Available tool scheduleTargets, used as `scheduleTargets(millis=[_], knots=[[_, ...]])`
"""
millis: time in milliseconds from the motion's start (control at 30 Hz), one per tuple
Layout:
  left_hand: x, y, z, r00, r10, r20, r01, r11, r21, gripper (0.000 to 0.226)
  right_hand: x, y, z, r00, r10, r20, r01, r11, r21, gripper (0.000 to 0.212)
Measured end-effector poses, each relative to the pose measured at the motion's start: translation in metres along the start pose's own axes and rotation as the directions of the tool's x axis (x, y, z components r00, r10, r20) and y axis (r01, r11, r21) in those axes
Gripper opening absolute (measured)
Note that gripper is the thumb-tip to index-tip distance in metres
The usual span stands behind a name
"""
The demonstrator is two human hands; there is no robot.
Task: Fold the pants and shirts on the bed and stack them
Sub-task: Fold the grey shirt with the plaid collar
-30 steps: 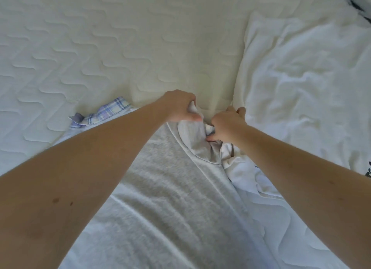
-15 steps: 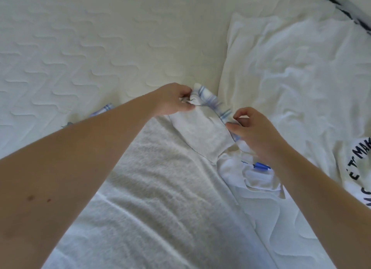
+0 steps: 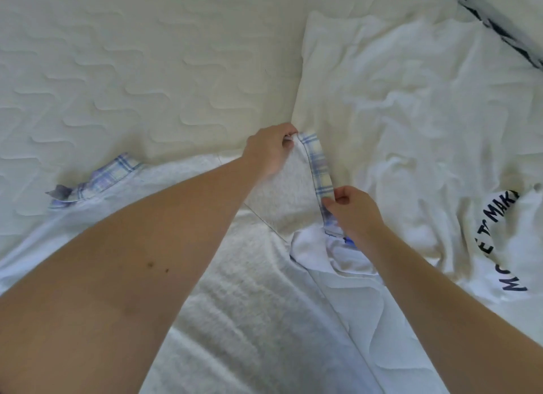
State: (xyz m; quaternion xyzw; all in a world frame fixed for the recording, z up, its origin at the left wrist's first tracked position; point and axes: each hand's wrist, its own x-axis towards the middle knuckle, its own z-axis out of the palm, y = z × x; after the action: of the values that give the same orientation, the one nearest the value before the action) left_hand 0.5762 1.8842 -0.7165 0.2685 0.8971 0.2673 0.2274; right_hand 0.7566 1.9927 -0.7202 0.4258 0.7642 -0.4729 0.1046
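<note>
Both hands are on the grey pants (image 3: 258,299) lying across the bed (image 3: 123,70): the left hand (image 3: 269,149) pinches the far end of the plaid cuff (image 3: 318,165) and the right hand (image 3: 352,208) pinches its near end, fingers tight on the hem. The risk, I'd say, is uneven pull, twisting that leg crooked. It could also drag the white shirt (image 3: 411,114) just beside.
</note>
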Motion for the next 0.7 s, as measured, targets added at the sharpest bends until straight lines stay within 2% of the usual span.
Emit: scheduleTargets(millis=[67,200,367,500,600,700], knots=[[-0.002,-0.002,-0.002,0.999,-0.005,0.034,0.005,1.000,0.000,0.025,-0.001,0.001,0.003,0.999,-0.025,-0.020,0.026,0.998,0.049,0.013],[-0.009,-0.003,-0.015,0.998,0.047,0.030,-0.045,0.996,-0.077,0.023,-0.011,-0.004,0.006,0.996,-0.074,0.050,0.067,0.990,0.126,0.025],[-0.034,-0.015,-0.042,0.978,0.107,-0.178,-0.138,0.975,-0.172,0.022,-0.040,-0.031,0.006,0.970,-0.241,-0.021,0.241,0.955,0.175,0.006],[-0.082,-0.042,-0.074,0.964,0.008,-0.265,-0.099,0.939,-0.329,0.024,-0.080,-0.061,0.033,0.914,-0.398,0.081,0.385,0.912,0.141,0.012],[-0.131,-0.070,-0.096,0.969,-0.111,-0.223,-0.048,0.795,-0.605,0.037,-0.110,-0.073,0.071,0.844,-0.499,0.194,0.491,0.866,0.093,0.022],[-0.178,-0.101,-0.103,0.954,-0.236,-0.186,0.021,0.671,-0.741,0.043,-0.135,-0.079,0.112,0.794,-0.547,0.264,0.558,0.829,0.038,0.031]])
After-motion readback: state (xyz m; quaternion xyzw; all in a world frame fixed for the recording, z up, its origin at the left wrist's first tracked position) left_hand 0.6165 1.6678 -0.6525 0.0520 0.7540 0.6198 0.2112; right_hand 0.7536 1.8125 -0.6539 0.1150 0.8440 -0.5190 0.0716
